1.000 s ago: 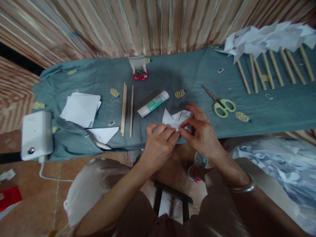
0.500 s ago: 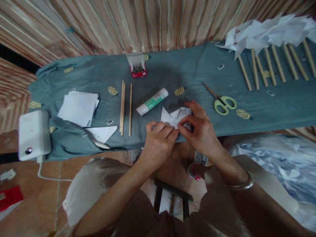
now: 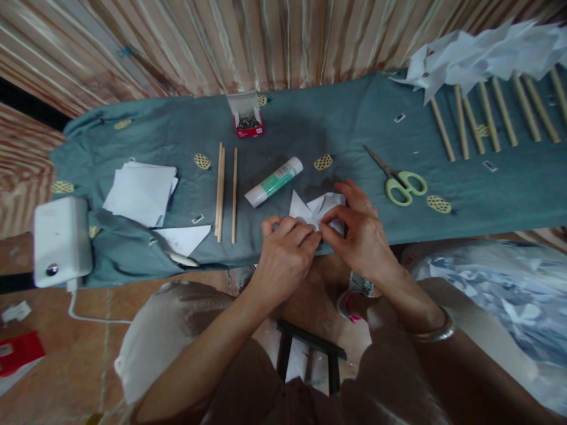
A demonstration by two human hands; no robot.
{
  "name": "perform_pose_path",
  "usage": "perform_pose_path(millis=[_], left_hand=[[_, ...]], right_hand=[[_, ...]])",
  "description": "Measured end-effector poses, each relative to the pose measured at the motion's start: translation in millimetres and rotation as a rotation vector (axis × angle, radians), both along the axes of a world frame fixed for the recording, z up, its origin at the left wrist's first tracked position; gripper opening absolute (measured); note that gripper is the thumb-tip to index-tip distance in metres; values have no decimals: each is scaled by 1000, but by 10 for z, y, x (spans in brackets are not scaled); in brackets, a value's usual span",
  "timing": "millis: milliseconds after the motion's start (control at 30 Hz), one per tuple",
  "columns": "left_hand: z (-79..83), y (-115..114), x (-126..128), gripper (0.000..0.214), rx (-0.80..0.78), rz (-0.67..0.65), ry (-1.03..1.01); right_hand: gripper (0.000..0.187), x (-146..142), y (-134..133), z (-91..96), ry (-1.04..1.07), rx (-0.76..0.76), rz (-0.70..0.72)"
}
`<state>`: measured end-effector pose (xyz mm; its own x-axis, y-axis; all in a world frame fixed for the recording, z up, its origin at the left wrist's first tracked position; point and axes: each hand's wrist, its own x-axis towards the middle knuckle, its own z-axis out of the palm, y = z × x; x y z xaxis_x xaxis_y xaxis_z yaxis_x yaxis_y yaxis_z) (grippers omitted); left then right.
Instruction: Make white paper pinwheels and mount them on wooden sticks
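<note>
A white folded paper piece point(image 3: 315, 209) with pointed flaps lies near the front edge of a long table covered in blue-grey cloth point(image 3: 310, 127). My left hand point(image 3: 286, 254) has its fingers curled and pinched on the paper's near edge. My right hand point(image 3: 358, 233) pinches the same paper from the right, thumb and forefinger meeting at its centre. A glue stick point(image 3: 274, 182) with a green label lies just behind the paper. Three thin wooden sticks point(image 3: 225, 192) lie to the left of it.
Green-handled scissors point(image 3: 398, 182) lie right of my hands. A red box of pins point(image 3: 247, 121) stands open at the back. A stack of white paper squares point(image 3: 142, 192) sits at left, a white device point(image 3: 62, 239) at the far left edge. Finished paper pinwheels on sticks point(image 3: 482, 82) fill the back right.
Both hands stay pinched on the folded paper with only slight finger shifts. The view has tilted a little, nothing else moved.
</note>
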<state>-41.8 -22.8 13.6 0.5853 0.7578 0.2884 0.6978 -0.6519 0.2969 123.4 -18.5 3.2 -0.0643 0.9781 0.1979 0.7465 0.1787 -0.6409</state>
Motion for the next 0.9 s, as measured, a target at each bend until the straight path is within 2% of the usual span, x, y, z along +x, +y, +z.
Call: perform_pose_path(millis=[900], left_hand=[[-2, -4, -5, 18, 6, -12, -3]], right_hand=[[11, 4, -41, -9, -9, 7, 25]])
